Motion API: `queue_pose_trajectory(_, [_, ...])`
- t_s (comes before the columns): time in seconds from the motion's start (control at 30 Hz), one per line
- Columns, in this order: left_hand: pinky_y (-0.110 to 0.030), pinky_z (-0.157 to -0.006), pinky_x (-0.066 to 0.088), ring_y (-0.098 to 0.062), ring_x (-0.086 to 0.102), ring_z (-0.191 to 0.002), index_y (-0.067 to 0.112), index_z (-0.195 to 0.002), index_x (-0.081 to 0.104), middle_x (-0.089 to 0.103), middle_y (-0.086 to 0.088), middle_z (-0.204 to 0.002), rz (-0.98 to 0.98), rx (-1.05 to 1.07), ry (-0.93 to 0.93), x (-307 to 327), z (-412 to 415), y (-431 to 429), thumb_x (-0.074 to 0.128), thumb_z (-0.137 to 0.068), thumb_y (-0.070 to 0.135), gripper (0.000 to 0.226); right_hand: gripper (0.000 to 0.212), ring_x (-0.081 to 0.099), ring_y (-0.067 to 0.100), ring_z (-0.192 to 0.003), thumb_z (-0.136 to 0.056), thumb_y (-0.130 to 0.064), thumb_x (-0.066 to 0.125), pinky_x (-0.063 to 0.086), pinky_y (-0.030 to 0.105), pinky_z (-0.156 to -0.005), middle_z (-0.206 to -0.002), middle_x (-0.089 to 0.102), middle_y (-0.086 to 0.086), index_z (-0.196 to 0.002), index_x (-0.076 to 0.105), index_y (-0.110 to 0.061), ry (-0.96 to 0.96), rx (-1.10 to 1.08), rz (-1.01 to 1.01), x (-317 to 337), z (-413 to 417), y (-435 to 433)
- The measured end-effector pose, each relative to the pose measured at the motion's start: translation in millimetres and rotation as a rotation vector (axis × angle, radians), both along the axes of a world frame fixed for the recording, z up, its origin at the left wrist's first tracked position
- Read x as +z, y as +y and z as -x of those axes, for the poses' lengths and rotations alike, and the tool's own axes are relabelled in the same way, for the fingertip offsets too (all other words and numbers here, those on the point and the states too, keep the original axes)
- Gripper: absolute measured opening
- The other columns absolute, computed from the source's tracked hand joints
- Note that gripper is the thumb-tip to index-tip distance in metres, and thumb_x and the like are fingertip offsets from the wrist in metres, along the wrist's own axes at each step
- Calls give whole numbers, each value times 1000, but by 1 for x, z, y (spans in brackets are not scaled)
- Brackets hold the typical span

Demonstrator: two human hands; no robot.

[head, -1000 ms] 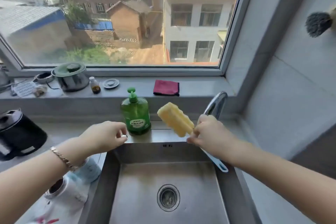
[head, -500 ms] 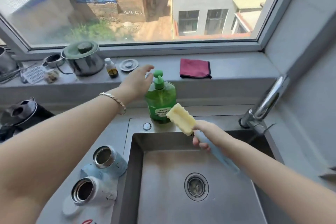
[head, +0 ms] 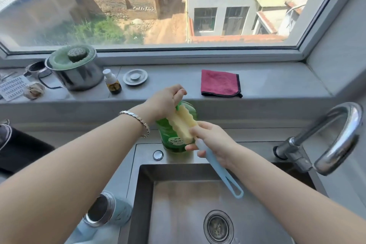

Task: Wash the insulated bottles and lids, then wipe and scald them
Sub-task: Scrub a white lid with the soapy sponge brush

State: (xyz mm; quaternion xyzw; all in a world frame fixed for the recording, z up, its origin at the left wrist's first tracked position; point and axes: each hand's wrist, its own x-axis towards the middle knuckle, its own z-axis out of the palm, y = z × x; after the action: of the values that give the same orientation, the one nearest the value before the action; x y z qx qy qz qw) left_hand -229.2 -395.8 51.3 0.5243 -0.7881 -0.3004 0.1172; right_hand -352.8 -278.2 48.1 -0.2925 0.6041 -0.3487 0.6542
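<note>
Stainless sink (head: 174, 214) fills the lower middle of the frame, set into a grey counter (head: 267, 134). At the lower left, one insulated bottle (head: 108, 211) rests beside the sink with its open mouth showing. The left forearm partly hides it, and it is well apart from both hands. The right grip (head: 213, 142) is clamped on the blue handle of one bottle brush (head: 183, 127). Its yellow sponge head covers part of one green soap bottle (head: 170, 140) behind the sink. The left grip (head: 166, 101) curls over that bottle's pump. One faucet (head: 336, 138) arches at the right. Higher up, the window sill (head: 277, 83) carries one red cloth (head: 219, 83), one metal disc (head: 135, 77), one small brown bottle (head: 112, 83) and one lidded steel pot (head: 77, 71).
</note>
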Motion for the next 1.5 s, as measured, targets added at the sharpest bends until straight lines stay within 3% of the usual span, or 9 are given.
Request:
queue_pose_trajectory(0.1, [-37,-97,41,-27,53,-113,16,-119,55,59,-10,-122,-1,11,27,-6,0,-1,30,-102,30,34,16,64,12,-51,-90,-9,52,29,16,-35,-82,62,1,-104,60,-12,-39,-19,-44,-2,-3,-3])
queue_pose_trajectory(0.23, [-42,-101,38,-24,50,-118,18,-120,53,54,-5,-129,10,28,-5,-14,-1,5,27,-102,31,35,17,64,12,-49,-92,-8,52,29,15,-33,-85,61,7,-108,58,-5,-81,-68,-84,-2,-4,-1])
queue_pose_trajectory(0.57, [-36,-86,43,-26,53,-92,21,-123,51,57,1,-85,11,34,-67,6,1,6,25,-102,34,36,9,64,14,-50,-92,-4,51,31,14,-32,-81,60,12,-98,58,-2,-92,-114,-105,2,-1,6])
queue_pose_trajectory(0.73, [-41,-97,40,-24,52,-113,26,-128,46,56,-2,-126,6,50,-116,2,1,12,21,-102,36,38,15,63,15,-51,-92,-3,51,31,15,-31,-80,59,11,-105,56,1,-86,-126,-116,3,-7,9])
queue_pose_trajectory(0.9, [-37,-94,40,-29,52,-112,23,-134,43,57,-11,-125,-24,39,-96,11,0,11,22,-103,34,39,17,64,16,-54,-92,-3,49,37,16,-33,-84,58,12,-108,54,-1,-77,-107,-115,1,-9,14])
queue_pose_trajectory(1.1, [-38,-104,35,-17,42,-129,27,-132,46,42,5,-144,82,76,-32,-7,2,16,22,-103,33,39,13,66,17,-59,-91,-4,49,41,18,-37,-82,63,11,-102,55,-4,-74,-81,-112,-2,-10,8])
queue_pose_trajectory(1.3, [-46,-112,18,-19,24,-140,33,-148,17,19,5,-156,141,41,-250,9,-1,22,19,-102,40,46,23,64,21,-67,-92,-36,52,46,19,-42,-90,64,9,-100,58,-15,-98,-20,-145,-4,-9,25])
queue_pose_trajectory(1.37, [-42,-114,15,-18,20,-142,27,-149,13,17,2,-157,258,107,-116,19,-12,39,24,-101,39,51,29,64,21,-65,-93,-36,51,52,23,-46,-85,65,11,-103,60,-10,-173,-45,-140,-10,-5,40])
queue_pose_trajectory(1.5, [-18,-109,15,-13,24,-137,13,-145,25,31,-2,-148,269,271,197,21,-44,127,41,-98,22,50,24,69,21,-69,-91,5,39,57,23,-58,-92,66,19,-107,56,6,-251,-67,-92,-26,6,76])
